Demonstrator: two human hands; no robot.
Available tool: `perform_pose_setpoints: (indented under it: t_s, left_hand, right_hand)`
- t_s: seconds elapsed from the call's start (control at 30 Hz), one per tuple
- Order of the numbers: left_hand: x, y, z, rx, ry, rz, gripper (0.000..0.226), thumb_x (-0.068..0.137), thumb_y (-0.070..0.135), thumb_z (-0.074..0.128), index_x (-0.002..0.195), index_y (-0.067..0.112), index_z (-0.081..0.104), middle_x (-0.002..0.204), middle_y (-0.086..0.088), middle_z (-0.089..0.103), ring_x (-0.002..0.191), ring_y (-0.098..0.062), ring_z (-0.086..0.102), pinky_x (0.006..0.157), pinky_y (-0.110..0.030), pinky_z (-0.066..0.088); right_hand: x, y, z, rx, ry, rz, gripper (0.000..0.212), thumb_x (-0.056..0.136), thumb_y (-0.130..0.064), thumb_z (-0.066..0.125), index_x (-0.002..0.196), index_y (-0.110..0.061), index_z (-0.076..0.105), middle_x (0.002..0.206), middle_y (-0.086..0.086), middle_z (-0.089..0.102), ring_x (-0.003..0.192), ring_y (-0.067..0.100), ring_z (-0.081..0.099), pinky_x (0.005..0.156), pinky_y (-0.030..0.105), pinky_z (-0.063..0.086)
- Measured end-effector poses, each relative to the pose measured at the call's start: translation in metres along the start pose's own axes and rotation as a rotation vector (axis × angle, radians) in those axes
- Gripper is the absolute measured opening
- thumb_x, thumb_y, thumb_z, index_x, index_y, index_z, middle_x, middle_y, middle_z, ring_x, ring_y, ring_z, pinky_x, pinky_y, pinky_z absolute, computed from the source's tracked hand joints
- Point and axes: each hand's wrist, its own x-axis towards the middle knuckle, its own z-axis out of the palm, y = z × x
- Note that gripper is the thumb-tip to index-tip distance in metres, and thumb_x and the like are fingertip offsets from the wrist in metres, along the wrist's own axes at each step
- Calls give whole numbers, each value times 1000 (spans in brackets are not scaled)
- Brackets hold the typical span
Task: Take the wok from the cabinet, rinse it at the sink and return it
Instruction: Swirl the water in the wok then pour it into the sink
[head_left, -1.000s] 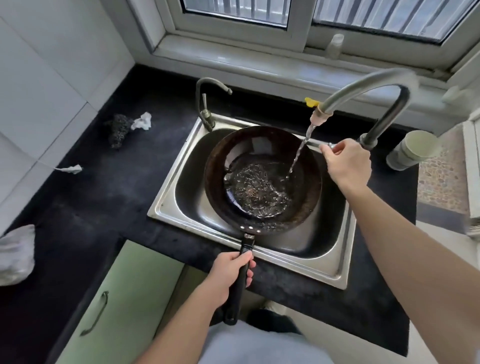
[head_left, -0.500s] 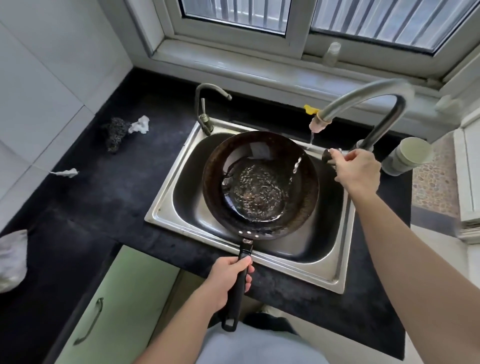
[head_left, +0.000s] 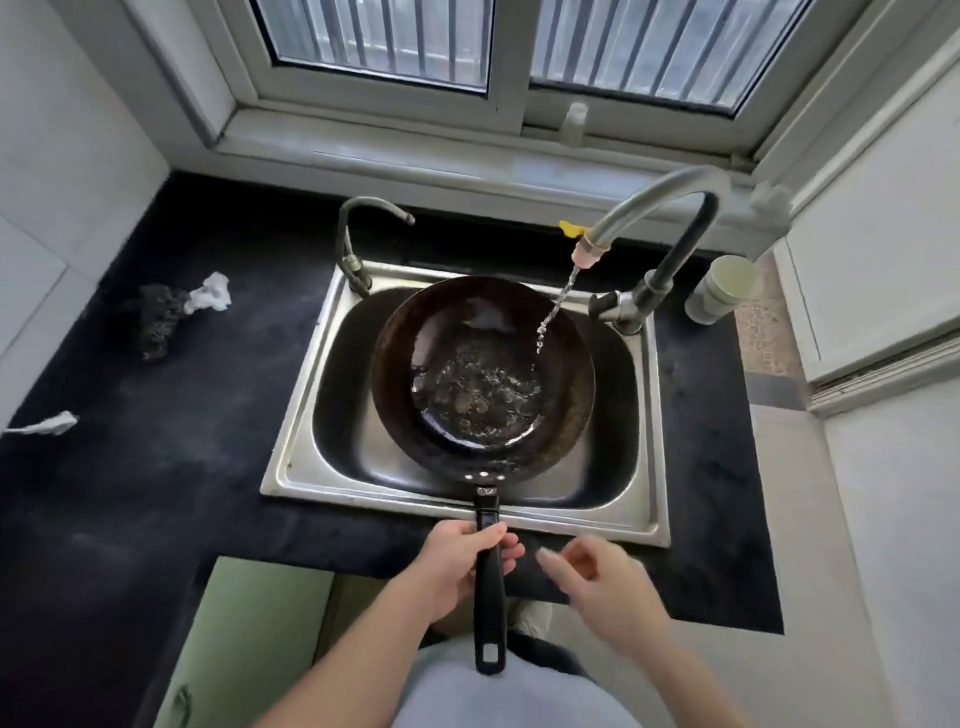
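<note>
1. Head view looked straight down on a dark wok (head_left: 483, 374) held over the steel sink (head_left: 291, 467), its bowl inside the basin's outline and its long black handle (head_left: 491, 577) reaching back over the front rim toward the person.
2. The left hand (head_left: 457, 566) was clenched around the upper part of the handle, fingers wrapped over it; the right hand (head_left: 602, 587) was blurred, open and empty just beside the handle, touching nothing that could be made out.
3. The wok held a shallow pool of water (head_left: 478, 395) in its bottom, rippled and glinting, and a thin broken trickle fell into it from the spout of the tall curved faucet (head_left: 654, 202).
4. Handling, as a judgement: the pan looked like stiff, fairly heavy metal, heavier with water in it, and the load sat well ahead of the one gripping hand, so it would tend to dip forward.
5. The wet inner wall would likely be slippery; the dry handle near the rivets seemed the best place to hold, with the second hand further down it for tipping the water out.
6. A pale cup-like container (head_left: 719, 291) stood on the black counter (head_left: 156, 467) right of the faucet; its contents could not be seen.
</note>
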Motion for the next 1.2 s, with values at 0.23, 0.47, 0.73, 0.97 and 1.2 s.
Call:
perform_pose_setpoints:
  t_s: [0.23, 0.47, 0.73, 0.97, 1.2]
  left_hand:
    - [3, 4, -6, 109, -59, -21, 23, 94, 11, 64, 107, -8, 68, 106, -21, 74, 100, -27, 72, 79, -31, 60]
    - [12, 6, -14, 161, -100, -72, 23, 91, 15, 67, 104, -4, 71, 104, -17, 76, 103, -31, 71, 83, -37, 58]
    - [12, 5, -18, 172, -139, -51, 22, 91, 15, 67, 104, -2, 74, 106, -17, 76, 97, -28, 71, 94, -43, 54]
    - [-7, -1, -16, -26, -143, -5, 21, 96, 15, 58, 98, -3, 69, 92, -17, 73, 83, -25, 69, 79, -35, 56]
    - [-16, -5, -20, -213, -173, 12, 18, 94, 5, 59, 107, -5, 66, 88, -12, 67, 80, -20, 63, 83, -34, 54]
  right_hand:
    - [-2, 0, 70, 236, -208, 137, 50, 79, -71, 56, 79, -21, 63, 67, -11, 64, 68, 12, 60, 73, 36, 50]
    - [11, -30, 89, 822, -232, 251, 17, 98, -18, 59, 102, -5, 69, 76, 7, 70, 65, 17, 67, 61, 34, 55]
    - [9, -34, 119, 565, 125, 107, 12, 100, -26, 54, 97, -22, 64, 72, -3, 66, 55, 5, 57, 50, 22, 45]
    - [1, -32, 124, 512, 203, 52, 29, 99, -37, 54, 72, -24, 57, 57, -3, 60, 45, 7, 53, 49, 31, 43]
    - [-6, -33, 122, 540, 152, 25, 37, 99, -44, 51, 74, -18, 57, 50, -2, 59, 43, 9, 53, 46, 28, 42]
